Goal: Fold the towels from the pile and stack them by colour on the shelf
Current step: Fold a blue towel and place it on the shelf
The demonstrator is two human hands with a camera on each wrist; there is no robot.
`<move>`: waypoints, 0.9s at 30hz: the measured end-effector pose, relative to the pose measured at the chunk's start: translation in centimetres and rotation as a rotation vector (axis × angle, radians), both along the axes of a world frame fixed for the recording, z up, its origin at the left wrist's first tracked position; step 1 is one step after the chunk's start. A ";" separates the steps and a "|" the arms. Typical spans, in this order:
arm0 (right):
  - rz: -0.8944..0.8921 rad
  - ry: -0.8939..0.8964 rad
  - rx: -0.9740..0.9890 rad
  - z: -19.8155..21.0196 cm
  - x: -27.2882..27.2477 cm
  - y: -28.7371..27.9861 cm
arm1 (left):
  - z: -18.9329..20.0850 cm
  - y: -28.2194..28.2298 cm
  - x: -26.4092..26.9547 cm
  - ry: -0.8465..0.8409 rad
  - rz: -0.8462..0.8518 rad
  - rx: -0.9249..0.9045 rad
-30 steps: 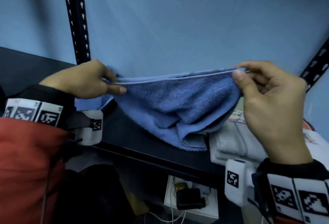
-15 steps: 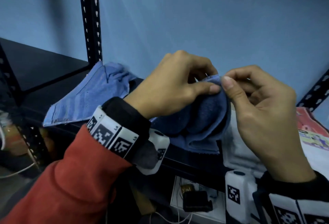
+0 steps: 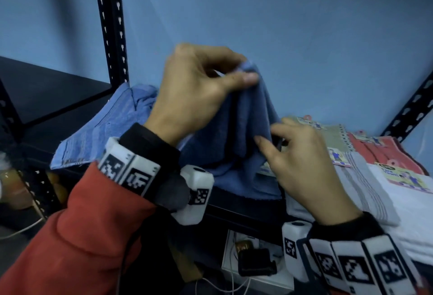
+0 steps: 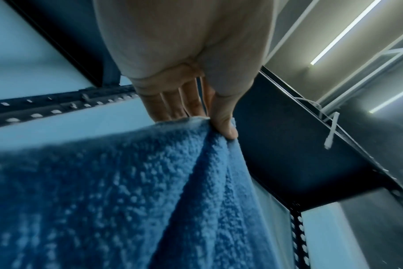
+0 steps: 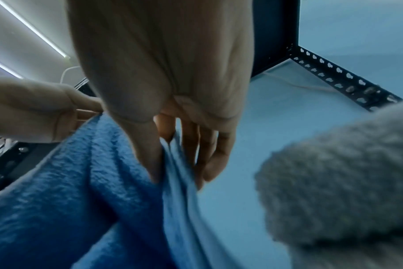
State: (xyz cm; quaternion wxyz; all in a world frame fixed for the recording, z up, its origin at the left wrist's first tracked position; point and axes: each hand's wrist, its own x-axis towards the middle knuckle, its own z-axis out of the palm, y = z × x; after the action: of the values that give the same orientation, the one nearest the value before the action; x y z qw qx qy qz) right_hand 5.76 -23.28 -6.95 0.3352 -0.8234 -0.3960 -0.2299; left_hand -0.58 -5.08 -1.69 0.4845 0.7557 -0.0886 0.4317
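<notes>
the left hand (image 3: 194, 93) pinches the top of the blue towel (image 3: 236, 154) between thumb and curled fingers and holds it up over the shelf (image 3: 234, 210), so the cloth hangs in a peak with its lower edge on the near shelf edge. the right hand (image 3: 304, 165) is lower and to the right, thumb and fingers closed on a hanging fold of the towel. a lighter blue towel (image 3: 98, 135) lies flat on the shelf to the left. grey towels (image 3: 365, 189) and red towels (image 3: 379, 151) lie to the right.
</notes>
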 end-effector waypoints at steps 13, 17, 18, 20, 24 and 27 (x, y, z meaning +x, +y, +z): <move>0.111 0.289 -0.367 1.1 -0.1 -2.0 | -0.6 4.1 0.2 0.011 0.099 -0.171; 0.136 0.262 0.256 3.5 -1.3 -1.9 | -0.5 -0.5 0.3 0.131 -0.181 0.111; 0.163 0.256 0.298 3.8 -1.4 -2.0 | -0.6 -1.4 0.2 0.142 -0.215 0.117; 0.215 0.224 0.274 3.9 -1.6 -2.3 | -0.7 -2.5 0.2 0.159 -0.241 0.095; 0.209 0.143 0.293 4.1 -1.6 -2.8 | -1.1 -2.9 0.2 0.175 -0.234 0.159; 0.195 0.085 0.351 4.6 -1.4 -3.2 | -1.2 -2.6 0.4 0.191 -0.193 0.214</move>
State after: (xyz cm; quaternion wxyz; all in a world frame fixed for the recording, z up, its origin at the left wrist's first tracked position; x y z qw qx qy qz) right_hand 4.38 -26.44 -2.38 0.5107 -0.7192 -0.4129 -0.2270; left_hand -0.20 -7.65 -2.89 0.4470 0.8284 -0.1598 0.2974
